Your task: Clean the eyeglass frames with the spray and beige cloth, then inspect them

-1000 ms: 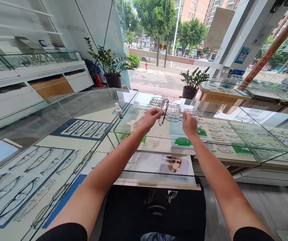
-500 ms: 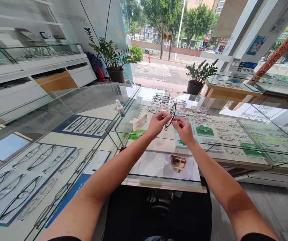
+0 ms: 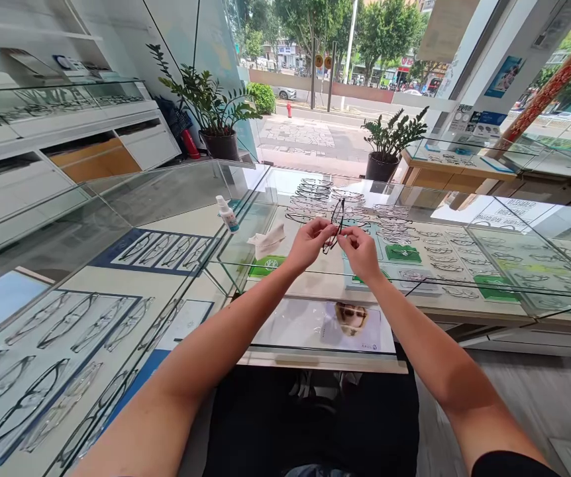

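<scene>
A dark-framed pair of eyeglasses (image 3: 339,211) is held up above the glass counter, turned nearly on end. My left hand (image 3: 312,244) pinches it from the left with thumb and fingers. From the right, my right hand (image 3: 360,252) grips it too, fingertips close to those of the left. Below and left of my hands, a crumpled pale cloth (image 3: 267,241) lies on the glass top beside a white spray bottle (image 3: 227,214) that stands upright. Behind the held pair, rows of eyeglasses (image 3: 314,190) fill the counter.
Glass display cases with more eyeglasses (image 3: 27,402) stretch along my left. Green cases (image 3: 403,253) sit among frames to the right. A leaflet with a face picture (image 3: 351,324) lies in front of me. Potted plants (image 3: 387,146) stand by the window.
The eyeglasses have turned slightly between my hands, and my fingertips have come closer together. The view has shifted a little, so the surroundings sit further left and higher.
</scene>
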Action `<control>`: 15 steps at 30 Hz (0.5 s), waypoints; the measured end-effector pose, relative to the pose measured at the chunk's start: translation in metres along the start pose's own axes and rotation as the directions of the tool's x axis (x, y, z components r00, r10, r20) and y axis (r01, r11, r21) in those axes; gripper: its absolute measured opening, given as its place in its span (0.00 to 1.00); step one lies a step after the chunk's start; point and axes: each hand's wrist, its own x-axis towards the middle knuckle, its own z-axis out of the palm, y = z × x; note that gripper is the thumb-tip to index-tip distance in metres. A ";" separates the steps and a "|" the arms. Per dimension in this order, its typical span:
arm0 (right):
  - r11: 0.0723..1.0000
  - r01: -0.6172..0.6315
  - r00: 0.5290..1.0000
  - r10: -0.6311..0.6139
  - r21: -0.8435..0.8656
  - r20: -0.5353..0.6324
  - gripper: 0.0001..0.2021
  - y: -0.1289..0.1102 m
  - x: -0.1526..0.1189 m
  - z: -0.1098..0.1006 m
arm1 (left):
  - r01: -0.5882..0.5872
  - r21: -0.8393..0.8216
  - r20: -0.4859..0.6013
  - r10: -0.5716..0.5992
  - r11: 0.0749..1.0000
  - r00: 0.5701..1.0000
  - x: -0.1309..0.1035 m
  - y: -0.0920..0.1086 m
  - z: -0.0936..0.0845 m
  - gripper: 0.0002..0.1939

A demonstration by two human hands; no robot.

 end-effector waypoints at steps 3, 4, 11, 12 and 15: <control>0.999 -0.005 0.999 0.004 -0.046 -0.039 0.15 -0.001 0.001 -0.003 | 0.010 0.046 -0.014 -0.010 0.999 1.000 0.000 0.001 -0.003 0.28; 0.998 -0.014 0.998 0.011 -0.064 -0.054 0.15 -0.002 0.001 -0.004 | 0.016 0.058 -0.023 -0.015 0.998 1.000 0.000 0.001 -0.004 0.28; 0.981 -0.074 0.964 0.025 -0.177 -0.265 0.13 -0.003 0.009 -0.020 | 0.004 0.126 -0.100 0.008 0.992 0.995 0.005 -0.003 -0.010 0.27; 0.982 -0.061 0.955 0.006 -0.178 -0.297 0.12 -0.002 0.010 -0.021 | 0.002 0.135 -0.105 0.012 0.991 0.994 0.005 -0.004 -0.011 0.26; 0.979 0.045 0.914 -0.122 -0.201 -0.388 0.10 0.000 0.012 -0.023 | -0.002 0.159 -0.112 0.020 0.987 0.993 0.007 -0.007 -0.012 0.26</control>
